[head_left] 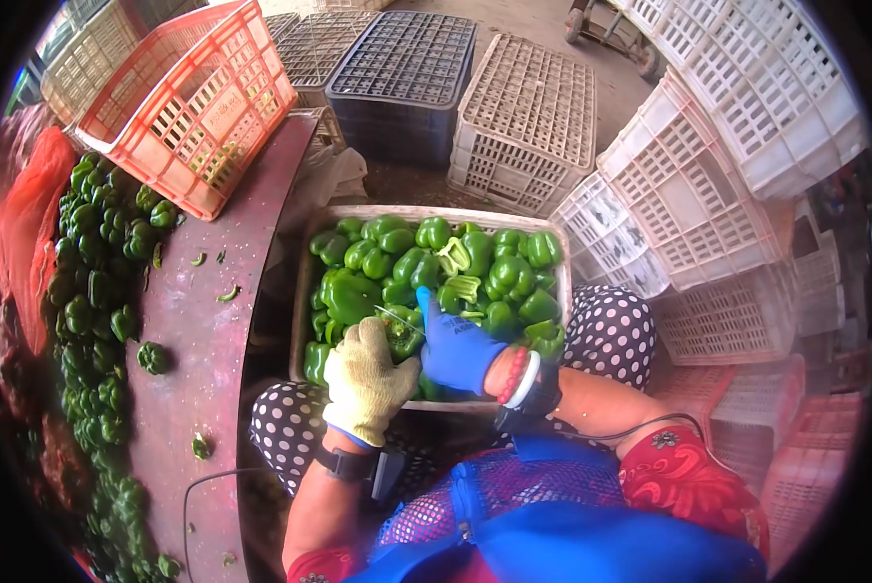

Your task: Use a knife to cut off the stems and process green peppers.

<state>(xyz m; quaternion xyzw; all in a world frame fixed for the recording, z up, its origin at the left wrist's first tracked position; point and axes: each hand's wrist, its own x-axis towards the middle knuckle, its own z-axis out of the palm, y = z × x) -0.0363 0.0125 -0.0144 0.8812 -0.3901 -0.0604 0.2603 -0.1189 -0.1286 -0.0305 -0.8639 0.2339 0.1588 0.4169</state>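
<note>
Left hand, cream knit glove: closed round a green pepper, steadying it at the near rim of the white crate on the lap. Right hand, blue glove: clamped on the same pepper, thin blade seemingly at its top. Inside crate: whole and halved peppers, within reach. Left of crate: table with pepper heap. Beyond crate: orange crate, stacked empty crates.

Stacked white plastic crates are seen on a dusty concrete floor in daylight, with a dark blue crate and an orange crate beside a maroon table
</note>
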